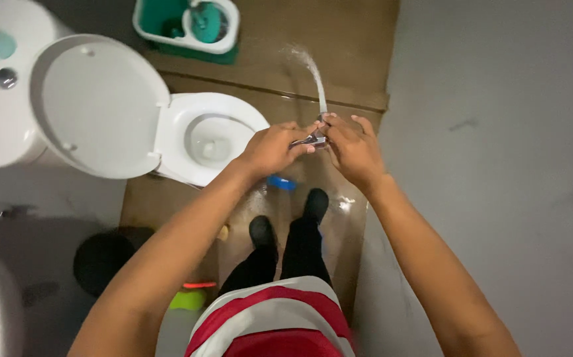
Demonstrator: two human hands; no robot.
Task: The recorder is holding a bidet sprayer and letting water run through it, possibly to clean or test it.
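Observation:
Both my hands meet in front of me on a small metal spray nozzle (313, 139). My left hand (274, 147) grips its handle from the left. My right hand (352, 149) closes on its head from the right. A jet of water (314, 78) shoots from the nozzle away from me onto the wet brown floor (339, 46). The white toilet (197, 135) stands just left of my hands, its lid (98, 106) raised and its bowl uncovered.
A teal and white mop bucket (187, 26) sits on the floor beyond the toilet. A blue object (281, 182) lies by my feet. A dark round bin (101, 258) and a green and orange item (191, 297) are lower left. A grey wall (498, 165) runs along the right.

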